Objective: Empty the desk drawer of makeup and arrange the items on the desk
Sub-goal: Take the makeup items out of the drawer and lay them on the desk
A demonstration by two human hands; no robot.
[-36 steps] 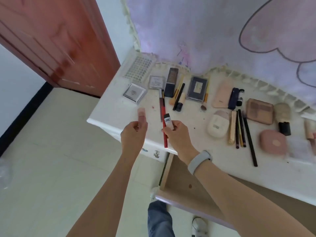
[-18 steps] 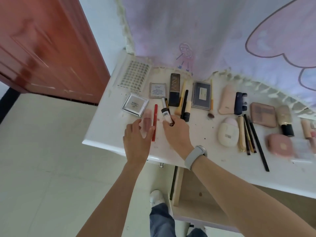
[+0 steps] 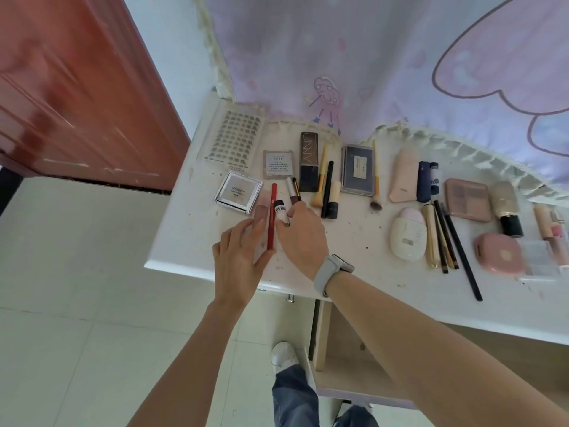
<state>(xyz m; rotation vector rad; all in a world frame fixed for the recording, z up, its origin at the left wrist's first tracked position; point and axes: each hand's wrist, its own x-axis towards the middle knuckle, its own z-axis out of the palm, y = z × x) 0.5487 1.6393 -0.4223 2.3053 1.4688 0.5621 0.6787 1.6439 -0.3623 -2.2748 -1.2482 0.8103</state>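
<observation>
Both hands at the desk's (image 3: 197, 254) near-left corner. L hand (image 3: 238, 260) lies flat, fingers straight, resting on a pale pink tube (image 3: 261, 215) that lies on the desk. Right beside it, at its 3 o'clock, a red pencil (image 3: 272, 217) lies lengthwise, touching the L fingertips. R hand (image 3: 303, 238) pinches a small white tube w/ black print (image 3: 281, 212), thumb and forefinger curled round it, tube just at the pencil's 3 o'clock. Silver square compact (image 3: 238, 192) sits at 11 o'clock from the hands. Rest of the makeup runs in rows toward 3 o'clock: brushes, palettes, pencils, pink round compact (image 3: 500, 257). Drawer (image 3: 348, 362) is open below the desk edge, at 6 o'clock from the R wrist.
</observation>
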